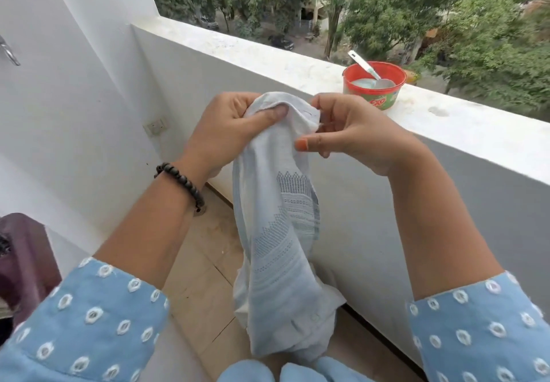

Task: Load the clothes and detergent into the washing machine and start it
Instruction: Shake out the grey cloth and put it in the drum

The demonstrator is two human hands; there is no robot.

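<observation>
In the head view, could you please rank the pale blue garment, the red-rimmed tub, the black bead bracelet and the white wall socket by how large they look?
1. Pale blue embroidered cloth garment
2. Red-rimmed round plastic tub, though it is farther off
3. Black bead bracelet and white wall socket: look alike, unranked

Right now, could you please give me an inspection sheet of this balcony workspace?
Surface: white parapet ledge, dusty; tiled floor below.
Job's things: pale garment hanging from both hands; red tub with a spoon on the ledge.
Clutter: dark purple object at left edge.
Grips: left hand grips the garment's top; right hand pinches its edge.
Cables: nothing seen.
Surroundings: wall socket; trees and street beyond.
</observation>
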